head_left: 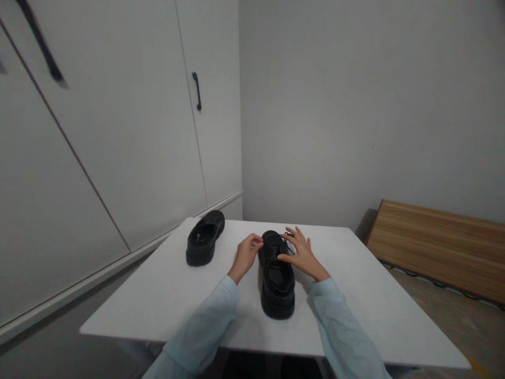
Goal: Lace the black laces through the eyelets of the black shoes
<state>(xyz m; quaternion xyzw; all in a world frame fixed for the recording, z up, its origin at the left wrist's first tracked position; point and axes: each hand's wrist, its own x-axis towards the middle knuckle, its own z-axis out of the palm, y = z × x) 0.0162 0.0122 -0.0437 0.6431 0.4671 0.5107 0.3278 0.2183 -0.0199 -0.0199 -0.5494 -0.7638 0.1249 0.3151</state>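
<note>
A black lace-up shoe stands upright on the white table in front of me, its heel toward me and its toe pointing away. My left hand is at the left side of the shoe's front part, thumb and index finger pinched together. Whatever is between those fingertips is too small to make out. On the other side, my right hand has its fingers spread, with the thumb over the shoe's tongue area. Near its fingers, a loose black shoelace hangs on the right side of the shoe.
A second black shoe stands at the back left of the white table. White cabinet doors with dark handles rise on the left, a plain wall behind. Beyond the table on the right is a wood-grain board.
</note>
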